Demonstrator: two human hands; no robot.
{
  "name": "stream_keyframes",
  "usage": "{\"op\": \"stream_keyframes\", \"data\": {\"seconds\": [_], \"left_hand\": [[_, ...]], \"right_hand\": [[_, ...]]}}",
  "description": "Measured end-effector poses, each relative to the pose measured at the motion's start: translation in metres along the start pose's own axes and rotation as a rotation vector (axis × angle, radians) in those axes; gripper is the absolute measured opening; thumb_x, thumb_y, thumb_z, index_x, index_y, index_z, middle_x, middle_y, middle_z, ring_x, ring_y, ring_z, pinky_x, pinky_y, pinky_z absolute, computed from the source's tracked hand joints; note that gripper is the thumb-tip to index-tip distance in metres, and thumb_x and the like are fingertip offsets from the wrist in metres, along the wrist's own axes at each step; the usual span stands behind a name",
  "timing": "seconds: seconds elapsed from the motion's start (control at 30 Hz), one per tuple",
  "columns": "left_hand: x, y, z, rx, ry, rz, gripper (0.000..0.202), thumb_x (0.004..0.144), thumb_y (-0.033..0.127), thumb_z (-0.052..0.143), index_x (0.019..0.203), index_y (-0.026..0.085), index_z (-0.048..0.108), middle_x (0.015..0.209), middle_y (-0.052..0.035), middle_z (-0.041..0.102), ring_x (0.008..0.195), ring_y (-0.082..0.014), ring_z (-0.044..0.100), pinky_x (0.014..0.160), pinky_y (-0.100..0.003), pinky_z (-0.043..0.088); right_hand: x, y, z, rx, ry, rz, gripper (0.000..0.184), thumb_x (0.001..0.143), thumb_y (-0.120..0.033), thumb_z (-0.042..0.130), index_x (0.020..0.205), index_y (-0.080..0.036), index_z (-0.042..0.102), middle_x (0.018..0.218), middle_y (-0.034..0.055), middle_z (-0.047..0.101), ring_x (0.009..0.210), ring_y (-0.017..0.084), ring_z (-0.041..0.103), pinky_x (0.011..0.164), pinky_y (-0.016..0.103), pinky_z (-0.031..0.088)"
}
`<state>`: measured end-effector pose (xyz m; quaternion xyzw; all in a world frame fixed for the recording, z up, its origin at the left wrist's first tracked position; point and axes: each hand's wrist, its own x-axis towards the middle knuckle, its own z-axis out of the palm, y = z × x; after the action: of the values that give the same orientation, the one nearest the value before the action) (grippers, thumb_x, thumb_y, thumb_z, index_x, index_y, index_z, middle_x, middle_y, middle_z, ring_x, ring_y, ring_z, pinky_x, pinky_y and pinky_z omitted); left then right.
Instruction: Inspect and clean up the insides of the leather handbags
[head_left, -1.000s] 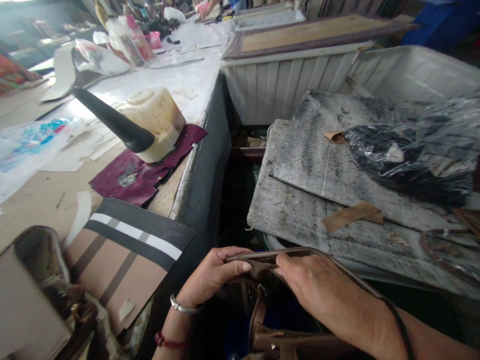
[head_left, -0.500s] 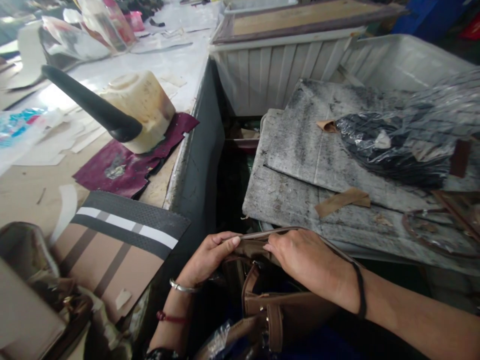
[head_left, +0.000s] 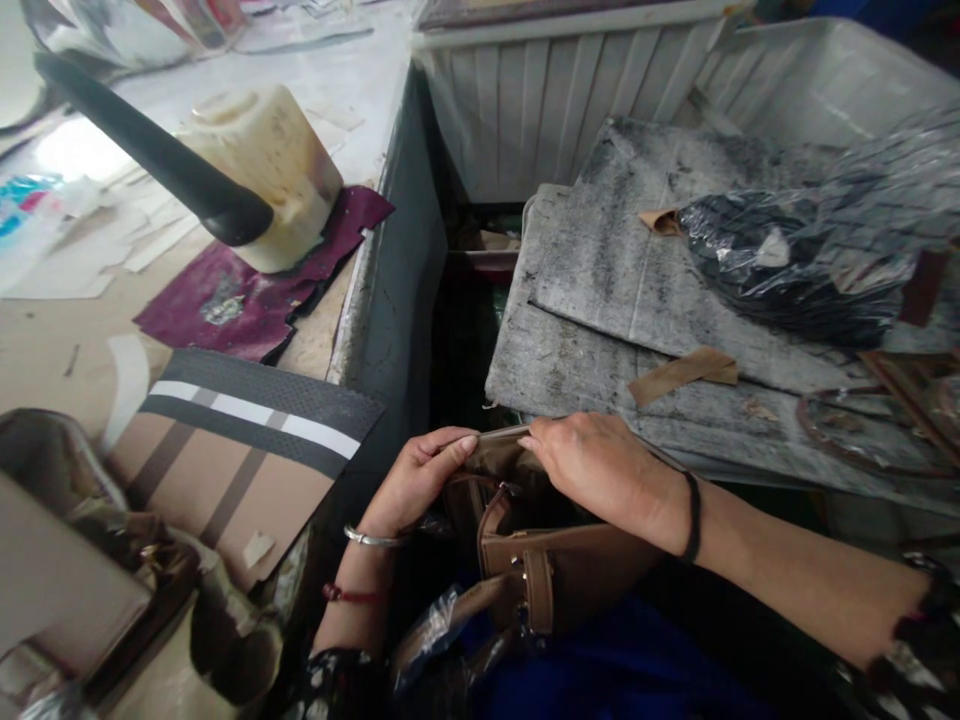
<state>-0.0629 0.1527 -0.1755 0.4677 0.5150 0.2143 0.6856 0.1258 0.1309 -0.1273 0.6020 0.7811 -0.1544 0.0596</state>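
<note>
A brown handbag (head_left: 592,570) rests at my lap, its top opening toward me and a plastic-wrapped handle (head_left: 450,630) hanging at its near side. My left hand (head_left: 427,475) pinches the far rim of the bag between thumb and fingers. Close beside it, my right hand (head_left: 600,470) grips the same rim, knuckles up, with its fingertips partly hidden. The rim is stretched in a short line between the two hands. Inside the opening, brown lining shows.
Left, a worktable (head_left: 367,290) bears a stained plastic container (head_left: 262,170) with a black handle on a maroon scrap (head_left: 202,320), and a striped panel (head_left: 240,440). Another bag (head_left: 67,600) is at lower left. Grey boards (head_left: 577,290) with a plastic-wrapped bundle (head_left: 810,270) lie right, before white bins (head_left: 540,120).
The view has tilted down slightly, so the surroundings sit higher in the picture. Both hands keep hold of the bag's rim, with the right slightly closer to the left.
</note>
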Motion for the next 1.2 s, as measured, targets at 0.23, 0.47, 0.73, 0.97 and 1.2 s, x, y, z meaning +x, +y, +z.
{"op": "stream_keyframes", "data": {"seconds": [0.23,0.47,0.73,0.97,1.2], "left_hand": [[-0.002,-0.005,-0.002,0.004,0.044,0.066,0.026,0.072,0.036,0.06,0.084,0.014,0.065,0.073,0.0003,0.061,0.068,-0.0118,0.052,0.063,-0.02,0.041],[-0.005,-0.009,-0.002,0.045,0.098,0.094,0.027,0.073,0.036,0.059,0.087,0.014,0.065,0.077,-0.0018,0.063,0.072,-0.0145,0.055,0.065,-0.021,0.043],[-0.005,-0.004,0.008,0.103,0.139,0.183,0.034,0.075,0.037,0.055,0.094,0.011,0.064,0.092,-0.0068,0.066,0.085,-0.0195,0.058,0.076,-0.026,0.046],[-0.009,-0.002,0.007,0.16,0.062,0.207,0.032,0.075,0.034,0.056,0.098,0.013,0.064,0.098,-0.0068,0.066,0.092,-0.0208,0.058,0.082,-0.029,0.045],[-0.005,-0.003,0.009,0.38,0.12,0.248,0.029,0.079,0.036,0.05,0.09,0.013,0.064,0.086,-0.0051,0.067,0.08,-0.0183,0.059,0.071,-0.025,0.045]], "right_hand": [[0.012,-0.005,-0.001,-0.029,-0.004,0.012,0.033,0.087,-0.031,0.038,0.076,-0.015,0.065,0.063,0.011,0.064,0.064,0.023,0.063,0.051,0.026,0.042],[0.013,-0.007,0.005,-0.046,0.05,-0.028,0.034,0.086,-0.03,0.038,0.073,-0.015,0.065,0.063,0.0118,0.065,0.062,0.025,0.063,0.052,0.028,0.044],[0.015,-0.006,0.007,-0.02,-0.007,0.027,0.035,0.088,-0.029,0.035,0.08,-0.013,0.065,0.071,0.0137,0.066,0.071,0.023,0.063,0.061,0.028,0.045],[0.016,-0.003,0.006,0.024,-0.093,0.043,0.037,0.09,-0.031,0.031,0.089,-0.014,0.064,0.08,0.0139,0.066,0.08,0.02,0.062,0.068,0.026,0.043],[0.011,0.001,0.008,0.057,-0.077,0.048,0.038,0.09,-0.033,0.031,0.09,-0.014,0.063,0.08,0.0133,0.066,0.08,0.02,0.062,0.068,0.025,0.043]]}}
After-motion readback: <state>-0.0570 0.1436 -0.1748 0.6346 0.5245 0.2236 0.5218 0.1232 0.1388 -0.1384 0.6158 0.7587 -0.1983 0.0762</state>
